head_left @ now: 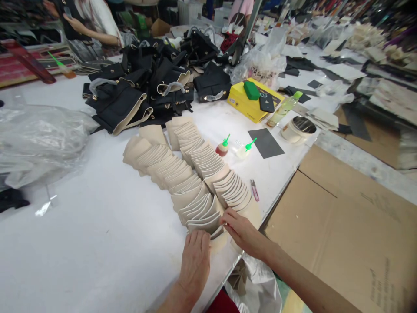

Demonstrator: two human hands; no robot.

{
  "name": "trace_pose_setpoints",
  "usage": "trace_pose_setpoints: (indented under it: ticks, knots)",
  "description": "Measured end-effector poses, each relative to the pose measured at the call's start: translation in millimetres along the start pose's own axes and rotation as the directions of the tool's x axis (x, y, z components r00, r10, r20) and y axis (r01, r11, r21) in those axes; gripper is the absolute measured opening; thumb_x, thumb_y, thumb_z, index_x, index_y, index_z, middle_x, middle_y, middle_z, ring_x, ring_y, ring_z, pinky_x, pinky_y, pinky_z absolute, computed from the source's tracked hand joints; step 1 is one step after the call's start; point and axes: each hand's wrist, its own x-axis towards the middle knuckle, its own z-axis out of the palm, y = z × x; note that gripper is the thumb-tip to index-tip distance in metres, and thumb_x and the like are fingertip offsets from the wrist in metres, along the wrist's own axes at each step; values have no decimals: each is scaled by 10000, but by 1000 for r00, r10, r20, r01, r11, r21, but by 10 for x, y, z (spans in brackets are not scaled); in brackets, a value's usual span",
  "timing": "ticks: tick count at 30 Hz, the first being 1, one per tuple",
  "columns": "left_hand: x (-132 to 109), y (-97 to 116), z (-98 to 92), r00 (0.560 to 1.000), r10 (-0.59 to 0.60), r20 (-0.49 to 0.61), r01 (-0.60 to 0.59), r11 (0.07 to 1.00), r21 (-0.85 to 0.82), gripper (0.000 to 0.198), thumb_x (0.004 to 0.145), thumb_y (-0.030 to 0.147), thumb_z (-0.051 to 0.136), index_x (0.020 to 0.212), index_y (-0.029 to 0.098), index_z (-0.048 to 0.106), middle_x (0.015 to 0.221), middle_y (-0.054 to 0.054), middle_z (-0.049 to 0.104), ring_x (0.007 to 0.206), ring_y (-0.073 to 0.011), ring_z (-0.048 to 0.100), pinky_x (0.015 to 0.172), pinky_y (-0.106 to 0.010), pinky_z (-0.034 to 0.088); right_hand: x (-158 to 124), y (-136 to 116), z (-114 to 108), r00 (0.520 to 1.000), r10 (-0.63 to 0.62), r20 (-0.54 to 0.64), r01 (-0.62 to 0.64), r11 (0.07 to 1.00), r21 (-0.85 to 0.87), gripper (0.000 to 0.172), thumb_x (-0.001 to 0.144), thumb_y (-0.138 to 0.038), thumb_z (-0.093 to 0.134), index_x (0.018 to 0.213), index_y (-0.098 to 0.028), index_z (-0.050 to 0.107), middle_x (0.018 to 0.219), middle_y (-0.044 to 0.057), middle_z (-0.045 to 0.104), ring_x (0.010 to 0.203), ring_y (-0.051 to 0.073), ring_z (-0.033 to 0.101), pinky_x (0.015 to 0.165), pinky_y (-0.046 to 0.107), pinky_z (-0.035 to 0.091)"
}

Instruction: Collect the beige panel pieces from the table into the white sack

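Note:
Two long rows of overlapping beige pieces, a left row (pixel 185 182) and a right row (pixel 208 161), run across the white table towards me. They look like flat, flexible panels, fanned with their edges up. At the near end of the left row, my left hand (pixel 195 254) is closed at the left edge of a beige piece (pixel 217 243), its fingertips partly hidden. My right hand (pixel 239 230) pinches at the right edge of the front pieces, between the two rows. A small pale bit shows at its fingertips.
Beyond the rows lie piled black bags (pixel 127 100). To the right are small green-tipped bottles (pixel 222 149), pink thread snips (pixel 254 190), a grey sheet (pixel 266 143), a mug (pixel 298 130) and a yellow box (pixel 250 102). Cardboard (pixel 339 234) adjoins the table edge. A person's arm (pixel 94 34) shows far left.

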Motion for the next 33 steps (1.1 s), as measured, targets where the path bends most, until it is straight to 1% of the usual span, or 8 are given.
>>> trace_pose_setpoints:
  ticks: [4,8,12,16,20,23,27,33]
  knots:
    - [-13,31,33,998,-62,5,62,997,54,597,792,53,575,1358,97,390,1026,-80,616,942,-240,550,843,-402,446,11,-25,-67,1000,0,24,0,1000,-12,234,892,-33,400,998,-216,502,967,33,515,885,191,550,786,310,452]
    - [47,55,-9,989,-131,71,124,988,94,572,807,67,563,1356,105,406,1074,-96,618,990,-261,545,852,-419,433,85,-33,-65,999,21,29,-20,999,-37,333,867,-22,399,1127,-210,487,1036,61,521,904,202,554,785,320,467]
    - [119,60,-45,982,-160,104,152,985,87,626,820,57,531,1411,111,335,1106,-102,602,994,-256,529,842,-415,433,143,-20,-30,999,33,41,-31,998,-59,449,854,-8,413,1254,-210,436,1078,71,514,935,204,558,816,320,479]
    - [172,92,-73,973,-190,132,174,977,119,537,841,70,516,1364,128,409,1045,-88,597,949,-265,523,810,-430,451,146,-1,-14,997,48,56,-43,995,-95,419,855,-4,409,1212,-208,488,1079,69,496,951,203,560,832,319,478]
    - [158,153,-76,981,-172,90,162,981,109,443,816,32,522,1249,129,510,971,-82,592,896,-257,536,788,-425,481,122,11,-32,996,64,65,-54,990,-134,384,838,5,404,1129,-213,529,1027,48,510,922,196,561,811,308,473]
    - [146,172,-44,991,-131,-33,134,985,112,415,791,13,541,1189,131,533,1144,-135,567,1048,-292,529,870,-455,484,149,25,-50,995,71,73,-58,984,-171,519,795,33,394,1251,-206,468,1050,58,527,934,199,560,825,310,470]
    - [186,149,2,986,-123,-112,137,982,128,406,768,1,536,1161,103,532,1424,-215,390,1315,-361,369,1009,-516,421,264,35,-56,994,60,93,-37,972,-233,668,752,39,410,1370,-214,386,1101,76,539,986,219,550,881,341,453]
    - [203,139,35,988,-115,-107,130,981,144,427,752,-1,531,1162,116,542,1381,-179,485,1318,-339,399,1049,-536,393,345,40,-11,995,58,80,-32,957,-287,671,773,19,397,1403,-208,353,1143,90,546,997,242,544,872,379,459]
